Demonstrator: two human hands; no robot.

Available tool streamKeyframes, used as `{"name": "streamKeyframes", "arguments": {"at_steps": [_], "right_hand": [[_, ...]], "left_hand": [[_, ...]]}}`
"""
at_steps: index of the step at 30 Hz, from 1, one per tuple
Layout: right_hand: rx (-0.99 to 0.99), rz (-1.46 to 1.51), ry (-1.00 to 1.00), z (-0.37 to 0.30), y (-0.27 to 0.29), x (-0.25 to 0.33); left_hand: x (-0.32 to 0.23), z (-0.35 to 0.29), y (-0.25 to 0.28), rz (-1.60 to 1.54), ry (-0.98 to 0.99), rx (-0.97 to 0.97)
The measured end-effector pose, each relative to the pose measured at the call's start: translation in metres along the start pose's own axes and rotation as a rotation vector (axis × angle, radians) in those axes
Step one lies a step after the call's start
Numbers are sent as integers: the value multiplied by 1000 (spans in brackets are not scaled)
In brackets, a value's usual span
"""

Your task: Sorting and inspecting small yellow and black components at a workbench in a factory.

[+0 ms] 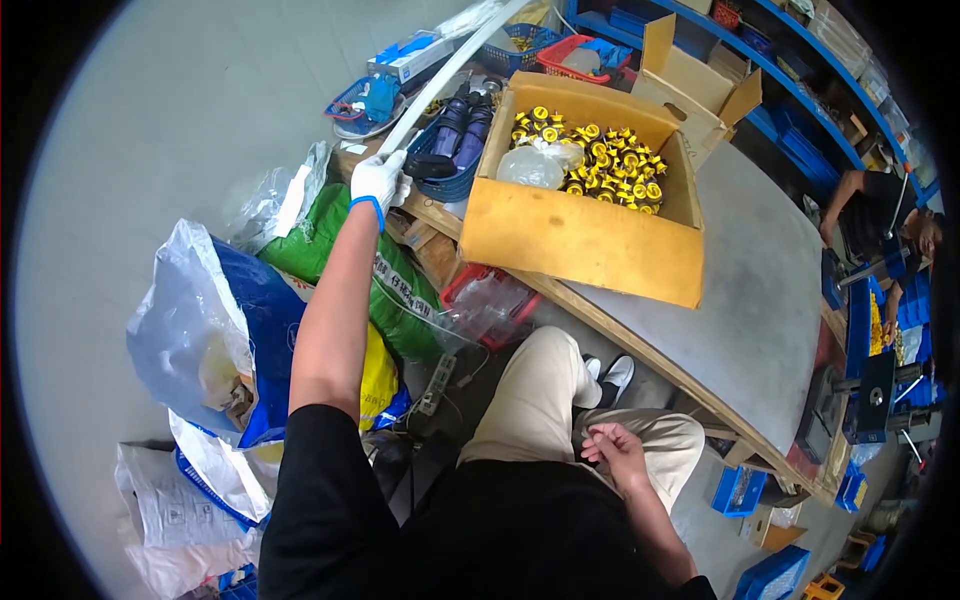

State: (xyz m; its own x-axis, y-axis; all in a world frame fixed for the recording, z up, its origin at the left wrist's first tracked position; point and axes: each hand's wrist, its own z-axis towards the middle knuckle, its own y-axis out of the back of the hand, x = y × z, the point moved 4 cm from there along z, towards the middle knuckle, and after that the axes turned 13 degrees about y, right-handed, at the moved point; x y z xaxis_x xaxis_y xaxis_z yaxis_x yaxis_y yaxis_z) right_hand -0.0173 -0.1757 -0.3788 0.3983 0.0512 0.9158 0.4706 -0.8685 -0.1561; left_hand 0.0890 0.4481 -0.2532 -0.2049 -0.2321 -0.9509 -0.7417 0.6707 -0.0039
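Note:
My left hand (376,184), in a white glove with a blue band at the wrist, reaches forward to the left end of the worktable. Its fingers are curled, and the grip is partly hidden. The lower end of a long white strip (440,84) meets the glove. Beside the fingers is a black handle-like piece (430,166), next to a blue basket (447,186) of purple-and-black tools (466,128). My bare right hand (615,452) rests above my lap with fingers bent together; anything between them is too small to make out.
An open cardboard box (585,240) of yellow-and-black parts (612,165) and a clear bag stands on the grey table (745,270). Sacks (335,250) crowd the floor at left. Red and blue baskets (578,58) line the back. Another person (875,205) works at far right.

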Motion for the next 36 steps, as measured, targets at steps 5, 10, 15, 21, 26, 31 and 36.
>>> {"name": "streamKeyframes", "arguments": {"at_steps": [5, 10, 15, 21, 26, 31, 36], "right_hand": [[9, -6, 18, 4, 1, 2], [28, 19, 11, 6, 5, -6], [3, -29, 14, 4, 19, -9], [42, -56, 40, 10, 31, -13], [11, -22, 136, 15, 46, 4], [-39, -2, 209, 18, 56, 27], [-78, 39, 251, 17, 59, 32]], "left_hand": [[0, -5, 1, 60, 23, -103], [8, -1, 5, 66, 7, -83], [19, 0, 7, -4, 98, -112], [43, 6, 55, -47, -39, -146], [52, -76, 26, -293, -181, -190], [-22, -149, 0, -82, -401, -59], [-82, -176, -94, 322, -584, 136]]}}
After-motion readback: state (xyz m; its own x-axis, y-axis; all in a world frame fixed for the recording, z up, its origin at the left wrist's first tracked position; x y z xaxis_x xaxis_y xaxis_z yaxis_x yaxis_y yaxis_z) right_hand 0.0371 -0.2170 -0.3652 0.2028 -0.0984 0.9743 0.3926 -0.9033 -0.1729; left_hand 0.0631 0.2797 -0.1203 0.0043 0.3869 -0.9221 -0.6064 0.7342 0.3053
